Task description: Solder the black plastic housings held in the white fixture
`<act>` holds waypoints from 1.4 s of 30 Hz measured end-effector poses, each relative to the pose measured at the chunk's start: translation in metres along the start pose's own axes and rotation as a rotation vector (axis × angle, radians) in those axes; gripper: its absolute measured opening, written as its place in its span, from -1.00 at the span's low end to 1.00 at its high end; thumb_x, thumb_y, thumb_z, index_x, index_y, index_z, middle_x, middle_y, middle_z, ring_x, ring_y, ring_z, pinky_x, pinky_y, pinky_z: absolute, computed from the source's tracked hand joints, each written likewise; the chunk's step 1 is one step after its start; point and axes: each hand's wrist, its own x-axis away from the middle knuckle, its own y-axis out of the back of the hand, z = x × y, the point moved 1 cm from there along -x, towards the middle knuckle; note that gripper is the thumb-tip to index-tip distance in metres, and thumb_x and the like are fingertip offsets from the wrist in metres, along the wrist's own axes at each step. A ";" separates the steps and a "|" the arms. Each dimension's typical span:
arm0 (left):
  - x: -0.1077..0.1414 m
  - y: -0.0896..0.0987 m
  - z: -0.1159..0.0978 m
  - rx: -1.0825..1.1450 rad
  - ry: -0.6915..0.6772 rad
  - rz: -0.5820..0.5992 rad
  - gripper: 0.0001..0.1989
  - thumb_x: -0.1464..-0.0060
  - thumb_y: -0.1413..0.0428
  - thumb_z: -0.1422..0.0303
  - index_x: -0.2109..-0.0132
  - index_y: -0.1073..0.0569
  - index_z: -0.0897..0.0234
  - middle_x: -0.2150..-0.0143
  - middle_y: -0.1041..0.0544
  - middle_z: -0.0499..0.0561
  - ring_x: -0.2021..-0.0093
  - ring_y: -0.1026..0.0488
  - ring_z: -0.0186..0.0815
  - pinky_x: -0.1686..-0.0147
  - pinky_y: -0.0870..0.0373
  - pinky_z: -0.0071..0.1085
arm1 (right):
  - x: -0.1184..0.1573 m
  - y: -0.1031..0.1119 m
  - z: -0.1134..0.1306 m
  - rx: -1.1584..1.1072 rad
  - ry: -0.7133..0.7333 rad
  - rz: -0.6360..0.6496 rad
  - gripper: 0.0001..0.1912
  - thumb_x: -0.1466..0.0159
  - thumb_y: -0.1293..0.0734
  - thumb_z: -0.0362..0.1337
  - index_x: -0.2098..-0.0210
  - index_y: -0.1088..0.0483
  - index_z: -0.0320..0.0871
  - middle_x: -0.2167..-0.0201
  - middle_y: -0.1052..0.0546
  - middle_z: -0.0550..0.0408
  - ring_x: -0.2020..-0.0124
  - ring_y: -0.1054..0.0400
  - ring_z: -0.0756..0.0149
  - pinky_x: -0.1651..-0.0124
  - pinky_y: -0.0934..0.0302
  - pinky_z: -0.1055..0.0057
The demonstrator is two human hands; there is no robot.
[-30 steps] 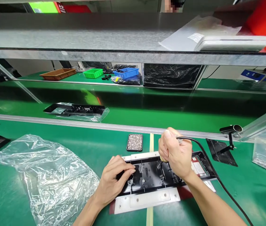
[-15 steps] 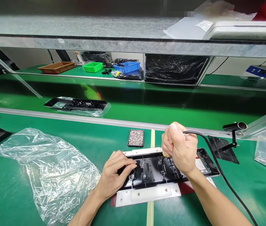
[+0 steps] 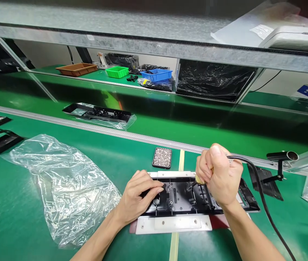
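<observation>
A long black plastic housing (image 3: pixel 182 201) lies with its ribbed inside up, between the white blocks of a fixture (image 3: pixel 174 224). Over its left end rests my left hand (image 3: pixel 140 195), thumb and forefinger close together in a pinch; whatever is between them is too small or hidden to name. My right hand (image 3: pixel 221 174) is wrapped in a fist around a corded hand tool (image 3: pixel 199 179) with a yellowish collar. Its black cord leaves the top of the fist, and its dark tip slants down to the housing's middle. My fist covers most of the tool.
A small black tray (image 3: pixel 162 158) of tiny metal pieces sits behind the fixture. Crumpled clear plastic (image 3: pixel 72 188) spreads at left, near black frames (image 3: pixel 1 143). A black tube on a bracket (image 3: pixel 281 156) stands at right. Another black housing (image 3: pixel 98 114) lies beyond the rail.
The view has shifted and tilted slightly. The tool's tip stays at about the same part of the housing, its shaft lying a little flatter. The left hand keeps its pinch.
</observation>
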 end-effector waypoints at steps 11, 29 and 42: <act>-0.003 -0.003 -0.007 -0.008 0.015 0.014 -0.89 -0.39 -0.14 0.41 0.04 -0.57 0.17 0.35 -0.49 -0.02 0.31 -0.32 -0.25 0.23 -0.15 -0.24 | -0.002 0.002 0.005 0.030 0.006 -0.025 -0.48 -0.39 -0.35 -0.07 0.59 -0.10 -0.12 0.73 -0.09 0.26 0.75 0.02 0.49 0.76 0.09 0.51; -0.001 -0.003 -0.005 -0.018 0.028 0.013 -0.89 -0.38 -0.15 0.42 0.05 -0.57 0.16 0.34 -0.49 -0.03 0.30 -0.34 -0.25 0.22 -0.16 -0.24 | -0.001 0.001 0.004 0.020 -0.015 -0.022 -0.48 -0.40 -0.33 -0.07 0.59 -0.10 -0.11 0.73 -0.10 0.26 0.75 0.02 0.49 0.76 0.08 0.51; 0.001 -0.002 -0.003 -0.026 0.022 0.015 -0.88 -0.38 -0.14 0.46 0.05 -0.55 0.16 0.31 -0.49 -0.04 0.29 -0.33 -0.26 0.20 -0.15 -0.26 | 0.001 0.001 -0.002 -0.010 0.006 0.007 -0.50 -0.42 -0.31 -0.11 0.57 -0.09 -0.12 0.71 -0.10 0.27 0.74 0.01 0.52 0.76 0.07 0.55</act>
